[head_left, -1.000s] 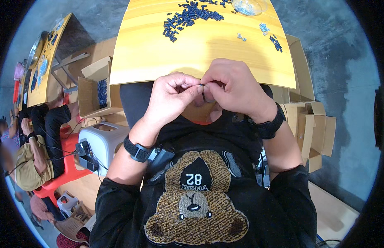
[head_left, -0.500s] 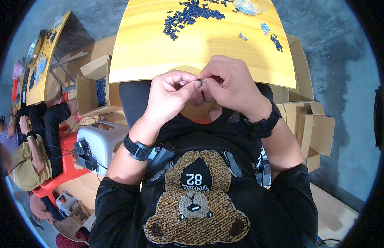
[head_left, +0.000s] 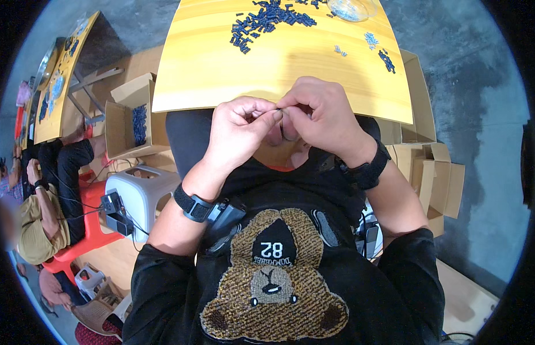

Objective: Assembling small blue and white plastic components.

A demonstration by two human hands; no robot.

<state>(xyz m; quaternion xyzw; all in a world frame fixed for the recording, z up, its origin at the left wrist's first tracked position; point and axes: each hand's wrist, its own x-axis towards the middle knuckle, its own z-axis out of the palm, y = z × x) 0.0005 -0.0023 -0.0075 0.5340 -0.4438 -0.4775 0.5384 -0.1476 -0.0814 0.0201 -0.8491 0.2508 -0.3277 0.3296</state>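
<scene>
left hand (head_left: 239, 129): i see thumb and index pressed together at the tips, pinching; barely any gap between them
right hand (head_left: 325, 118): thumb and index also brought together in a pinch, knuckles bent, back of the hand facing up toward me
small dark piece (head_left: 280, 109): sits right where the fingertips of both hands meet, just off the near table edge; mostly covered, too small for me to tell its shape
other fingers: curled in under the palms, partly hidden; i can't tell whether they touch anything
wrists: black band (head_left: 193, 206) on the left one, another black strap (head_left: 369, 171) on the right one
yellow table (head_left: 204, 86): in front of the hands, wood-grain top
dark pile (head_left: 267, 20): many short dark pieces, loosely scattered on the far part of the top, left of middle
clear dish (head_left: 349, 17): round, at the far edge, pale bits inside
pale bits on the top: one cluster (head_left: 371, 40) near the dish, a smaller one (head_left: 340, 50) to its left
dark cluster (head_left: 386, 61): near the right edge of the top
cardboard box (head_left: 119, 129): left of the table, dark-blue pieces in it
co-worker (head_left: 44, 227): far left, tan top, seated on a red stool (head_left: 98, 201)
</scene>
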